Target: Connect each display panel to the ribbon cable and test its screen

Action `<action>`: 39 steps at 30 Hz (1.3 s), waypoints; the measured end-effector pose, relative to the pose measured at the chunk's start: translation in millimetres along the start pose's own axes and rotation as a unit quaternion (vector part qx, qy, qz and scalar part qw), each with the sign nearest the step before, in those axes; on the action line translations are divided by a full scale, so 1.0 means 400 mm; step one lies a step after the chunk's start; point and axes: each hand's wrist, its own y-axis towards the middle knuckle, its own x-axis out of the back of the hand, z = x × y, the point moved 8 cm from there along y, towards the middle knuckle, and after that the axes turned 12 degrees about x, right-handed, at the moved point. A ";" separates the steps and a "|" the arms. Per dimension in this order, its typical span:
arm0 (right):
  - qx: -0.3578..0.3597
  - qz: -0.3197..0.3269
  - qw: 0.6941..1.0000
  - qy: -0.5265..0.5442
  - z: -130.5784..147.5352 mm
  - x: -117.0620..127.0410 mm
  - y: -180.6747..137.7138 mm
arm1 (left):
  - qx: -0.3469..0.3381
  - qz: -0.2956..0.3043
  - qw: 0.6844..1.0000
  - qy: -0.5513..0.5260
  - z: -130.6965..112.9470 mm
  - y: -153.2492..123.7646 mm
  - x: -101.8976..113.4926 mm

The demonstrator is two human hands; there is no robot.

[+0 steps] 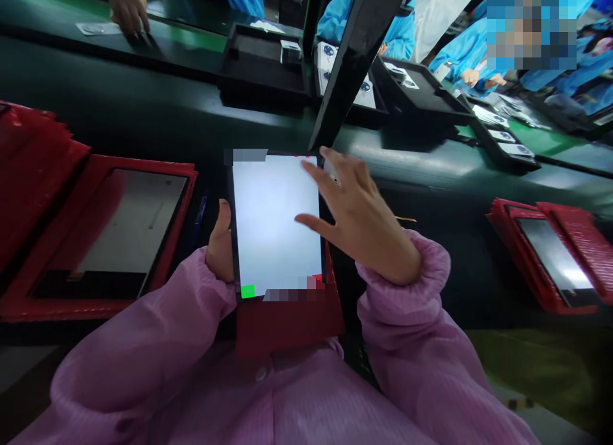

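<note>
A tablet (278, 228) with a lit white screen is held up in front of me. A green square glows at its lower left corner, and a red mark shows at the lower right. My left hand (221, 244) grips the tablet's left edge, thumb at the side and the other fingers hidden behind it. Over the right part of the screen my right hand (357, 209) hovers with its fingers spread, holding nothing. Whether a fingertip touches the glass I cannot tell. Beneath the tablet lies a red padded sleeve (290, 327).
At left, another tablet (134, 225) rests on a red sleeve beside stacked red sleeves (33, 196). A third tablet (555, 253) lies on red sleeves at right. Black trays (263, 71) line the far side below a dark post (359, 55). Co-workers in blue sit beyond.
</note>
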 end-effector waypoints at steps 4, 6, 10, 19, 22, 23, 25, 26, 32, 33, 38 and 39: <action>-0.140 0.046 0.988 0.037 -0.087 -0.009 -0.021 | -0.024 -0.068 0.997 -0.018 -0.012 -0.007 0.022; -0.156 0.094 0.978 0.098 -0.105 -0.048 -0.020 | -0.042 -0.109 0.993 -0.032 -0.019 -0.011 0.038; -0.070 0.091 0.963 0.243 -0.077 -0.090 0.017 | -0.087 -0.180 0.979 -0.045 -0.036 -0.022 0.067; -0.023 -0.016 0.914 0.405 -0.045 -0.041 0.029 | -0.053 -0.178 0.982 -0.021 -0.034 -0.013 0.079; -0.046 -0.028 0.880 0.472 -0.045 -0.046 0.032 | -0.045 -0.211 0.976 -0.017 -0.029 -0.019 0.072; -0.057 -0.026 0.865 0.498 -0.046 -0.052 0.034 | -0.043 -0.224 0.974 -0.017 -0.027 -0.023 0.071; -0.080 -0.015 0.823 0.562 -0.043 -0.064 0.036 | -0.036 -0.230 0.972 -0.020 -0.021 -0.026 0.064; -0.090 -0.007 0.799 0.595 -0.040 -0.069 0.036 | -0.033 -0.220 0.975 -0.020 -0.019 -0.025 0.058; -0.123 -0.027 0.742 0.658 -0.048 -0.056 0.020 | -0.043 -0.160 0.986 0.008 -0.015 -0.014 0.024; -0.124 -0.039 0.747 0.652 -0.054 -0.049 0.016 | -0.038 -0.159 0.987 0.010 -0.013 -0.010 0.023; -0.115 -0.044 0.792 0.597 -0.063 -0.022 -0.003 | -0.015 -0.132 0.991 0.034 -0.017 0.016 0.023; -0.110 -0.037 0.809 0.576 -0.059 -0.018 -0.005 | -0.034 -0.134 0.989 0.042 -0.027 0.018 0.028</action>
